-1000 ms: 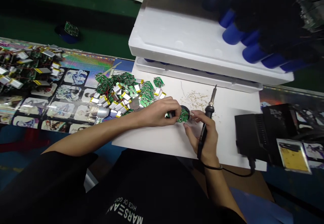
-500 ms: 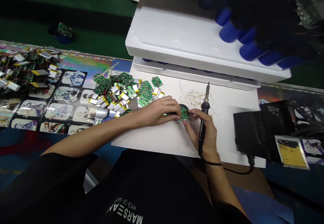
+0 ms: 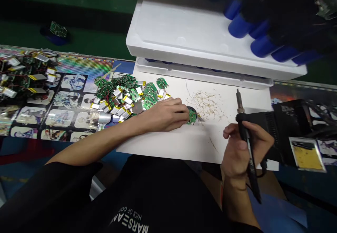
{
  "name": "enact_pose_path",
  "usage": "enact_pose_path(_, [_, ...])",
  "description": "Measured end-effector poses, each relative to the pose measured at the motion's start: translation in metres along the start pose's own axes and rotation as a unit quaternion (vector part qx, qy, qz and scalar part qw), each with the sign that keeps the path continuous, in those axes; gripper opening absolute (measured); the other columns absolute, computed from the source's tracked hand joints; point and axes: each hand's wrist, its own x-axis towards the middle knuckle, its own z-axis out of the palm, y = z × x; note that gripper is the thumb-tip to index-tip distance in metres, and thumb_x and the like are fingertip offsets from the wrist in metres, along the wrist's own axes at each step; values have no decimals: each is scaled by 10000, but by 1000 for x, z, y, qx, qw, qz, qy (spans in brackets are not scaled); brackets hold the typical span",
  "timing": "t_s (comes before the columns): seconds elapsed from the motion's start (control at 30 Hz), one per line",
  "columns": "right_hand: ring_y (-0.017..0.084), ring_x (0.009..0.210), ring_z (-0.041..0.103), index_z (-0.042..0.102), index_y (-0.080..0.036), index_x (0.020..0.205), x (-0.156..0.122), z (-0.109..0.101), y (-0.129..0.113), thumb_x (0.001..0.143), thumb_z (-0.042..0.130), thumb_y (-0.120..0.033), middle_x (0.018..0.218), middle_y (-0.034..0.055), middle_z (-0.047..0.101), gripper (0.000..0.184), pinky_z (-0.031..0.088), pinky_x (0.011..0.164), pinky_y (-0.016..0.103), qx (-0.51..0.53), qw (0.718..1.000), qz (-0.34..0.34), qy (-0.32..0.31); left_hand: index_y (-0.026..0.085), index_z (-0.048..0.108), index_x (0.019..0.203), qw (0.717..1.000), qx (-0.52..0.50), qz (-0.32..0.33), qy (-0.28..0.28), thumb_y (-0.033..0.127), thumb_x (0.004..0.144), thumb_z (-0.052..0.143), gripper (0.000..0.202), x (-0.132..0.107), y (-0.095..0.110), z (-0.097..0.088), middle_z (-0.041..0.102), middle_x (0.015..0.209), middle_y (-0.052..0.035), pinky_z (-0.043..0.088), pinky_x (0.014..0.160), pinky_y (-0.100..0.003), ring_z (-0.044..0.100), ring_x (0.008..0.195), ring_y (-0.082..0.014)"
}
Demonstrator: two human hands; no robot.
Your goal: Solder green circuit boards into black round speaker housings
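Across the white work board (image 3: 158, 145), the person's left hand (image 3: 165, 115) rests with its fingers together, curled over a small green circuit board (image 3: 192, 118) that sits against a dark round casing (image 3: 192, 108), near the board's middle. Their right hand (image 3: 243, 148) is well off to the side, fingers wrapped closed around a soldering iron (image 3: 250, 157), tip pointing up. Just beside the left hand lies a heap of green circuit boards and silver batteries (image 3: 122, 98). Wire clippings (image 3: 207, 105) are scattered past the casing, below a white foam tray (image 3: 179, 33).
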Motion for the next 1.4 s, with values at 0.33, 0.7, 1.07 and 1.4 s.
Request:
enact_pose_path(0.33, [232,730,742,779,-220,944,-33,-51,-14,921,668,-420,853,56,778,230,616,642,393,-181,980,14,-81,203,721,1011,1000,-21,-15,-3,227,1096,537,203,0,0,1,783,1088,-62,489,887,-339,635,972,-206])
enact_pose_path(0.7, [205,673,753,805,-264,932,-23,-38,-12,950,673,-351,806,4,807,158,621,658,342,-183,970,-31,-159,194,720,1011,1000,-20,-5,17,220,1097,548,194,0,0,2,782,1082,-60,495,870,-342,637,956,-202])
enact_pose_path(1.07, [197,623,741,791,-250,888,-18,-35,-18,975,652,-419,783,9,808,235,604,612,328,-213,963,-18,-166,198,723,1018,1000,-10,-9,14,245,1114,515,234,-1,0,4,782,1086,-59,492,881,-333,629,958,-204])
enact_pose_path(1.4, [153,494,654,785,-242,857,-17,-30,-18,958,672,-449,714,-7,775,256,503,476,283,-202,969,17,-142,201,728,1021,999,-27,-15,14,228,1095,557,188,-1,0,4,778,1081,-70,486,875,-332,642,959,-202])
